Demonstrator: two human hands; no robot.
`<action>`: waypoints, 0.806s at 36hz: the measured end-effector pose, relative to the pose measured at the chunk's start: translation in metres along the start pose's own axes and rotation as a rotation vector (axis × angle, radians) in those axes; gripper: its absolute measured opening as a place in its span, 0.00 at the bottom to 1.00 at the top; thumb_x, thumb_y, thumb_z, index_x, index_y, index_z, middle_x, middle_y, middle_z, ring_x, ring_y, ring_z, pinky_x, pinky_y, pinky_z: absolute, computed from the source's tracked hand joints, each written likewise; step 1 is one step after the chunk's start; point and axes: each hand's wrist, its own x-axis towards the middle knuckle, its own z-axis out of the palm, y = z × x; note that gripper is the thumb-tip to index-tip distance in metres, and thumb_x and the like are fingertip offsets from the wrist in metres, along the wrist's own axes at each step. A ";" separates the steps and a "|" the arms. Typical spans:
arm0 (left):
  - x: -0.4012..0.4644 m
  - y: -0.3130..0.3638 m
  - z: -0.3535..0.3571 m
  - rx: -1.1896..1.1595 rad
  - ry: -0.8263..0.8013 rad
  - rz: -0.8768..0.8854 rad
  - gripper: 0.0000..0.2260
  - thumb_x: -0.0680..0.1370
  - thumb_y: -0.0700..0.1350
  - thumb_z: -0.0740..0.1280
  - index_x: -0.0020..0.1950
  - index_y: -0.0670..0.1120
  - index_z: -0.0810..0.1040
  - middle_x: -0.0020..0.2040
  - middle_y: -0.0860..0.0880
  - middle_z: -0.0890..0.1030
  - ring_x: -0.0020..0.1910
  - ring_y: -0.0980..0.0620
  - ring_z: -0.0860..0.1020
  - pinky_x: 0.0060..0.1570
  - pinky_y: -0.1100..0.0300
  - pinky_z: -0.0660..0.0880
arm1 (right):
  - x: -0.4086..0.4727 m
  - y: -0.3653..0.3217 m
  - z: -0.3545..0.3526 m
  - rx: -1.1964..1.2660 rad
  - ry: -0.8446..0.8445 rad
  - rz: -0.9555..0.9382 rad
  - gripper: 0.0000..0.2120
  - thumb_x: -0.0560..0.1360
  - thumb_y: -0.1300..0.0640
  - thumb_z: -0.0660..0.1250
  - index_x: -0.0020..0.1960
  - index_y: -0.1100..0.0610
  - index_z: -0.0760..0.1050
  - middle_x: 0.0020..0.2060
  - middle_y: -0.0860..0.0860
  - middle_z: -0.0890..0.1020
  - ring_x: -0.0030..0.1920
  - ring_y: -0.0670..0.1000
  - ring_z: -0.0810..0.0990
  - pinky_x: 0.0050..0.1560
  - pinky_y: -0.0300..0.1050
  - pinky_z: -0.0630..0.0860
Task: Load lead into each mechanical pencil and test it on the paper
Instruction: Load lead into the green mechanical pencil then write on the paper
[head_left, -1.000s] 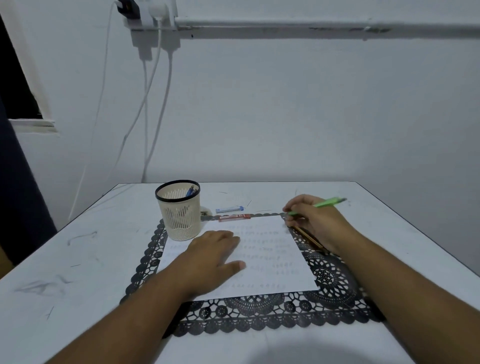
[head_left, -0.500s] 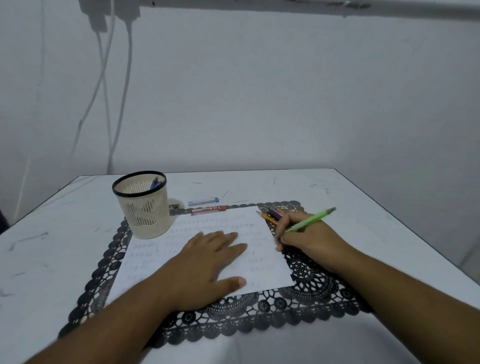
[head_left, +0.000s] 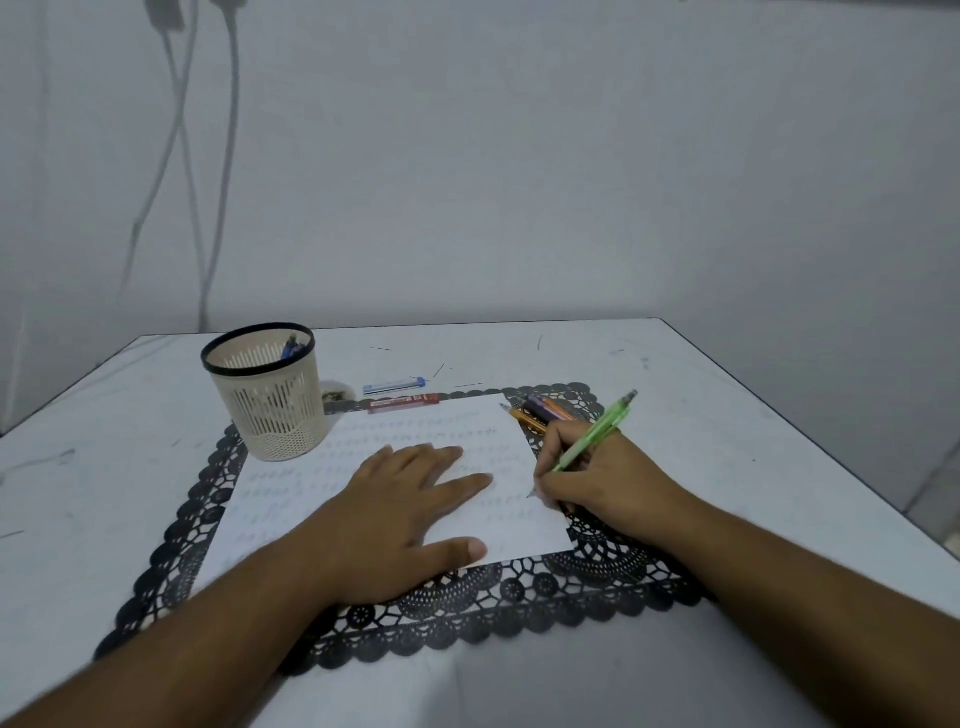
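Note:
My right hand (head_left: 605, 478) grips a green mechanical pencil (head_left: 597, 435), its tip touching the right part of the white paper (head_left: 405, 431). The paper carries rows of faint pencil marks and lies on a black lace mat (head_left: 587, 587). My left hand (head_left: 400, 514) rests flat on the sheet, fingers spread, pinning it down. Beyond my right hand, a few more pencils (head_left: 540, 410), orange and dark, lie together on the mat. A red lead case (head_left: 402, 402) and a blue lead case (head_left: 395, 386) lie past the paper's far edge.
A cream mesh pencil cup (head_left: 270, 400) with a black rim stands at the mat's far left corner, a blue pencil inside. A small pale object (head_left: 335, 392) sits behind it. The white table (head_left: 727, 415) meets a wall; cables (head_left: 223, 156) hang at the far left.
My right hand has drawn the green pencil from the paper's far right corner back toward me along its right side. The left hand stays flat on the sheet. The camera has tilted down.

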 end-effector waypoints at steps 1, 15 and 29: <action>0.000 0.000 0.000 -0.002 -0.001 0.001 0.30 0.80 0.73 0.48 0.81 0.71 0.44 0.84 0.58 0.42 0.82 0.55 0.39 0.77 0.53 0.36 | -0.001 -0.001 0.000 0.000 0.007 0.002 0.09 0.73 0.68 0.72 0.40 0.56 0.78 0.35 0.61 0.83 0.34 0.51 0.79 0.40 0.48 0.76; -0.001 -0.001 -0.001 -0.001 -0.007 -0.002 0.31 0.80 0.73 0.48 0.82 0.68 0.44 0.85 0.57 0.42 0.82 0.55 0.40 0.81 0.48 0.38 | -0.003 -0.006 0.003 0.020 0.009 0.001 0.11 0.73 0.69 0.72 0.38 0.56 0.76 0.36 0.64 0.82 0.33 0.53 0.77 0.39 0.51 0.76; -0.002 0.000 0.000 0.003 -0.007 -0.007 0.31 0.80 0.73 0.47 0.81 0.69 0.44 0.84 0.58 0.42 0.82 0.56 0.39 0.80 0.48 0.38 | -0.006 -0.007 -0.001 0.034 0.061 0.000 0.08 0.74 0.71 0.71 0.40 0.62 0.76 0.34 0.61 0.82 0.32 0.53 0.76 0.35 0.47 0.74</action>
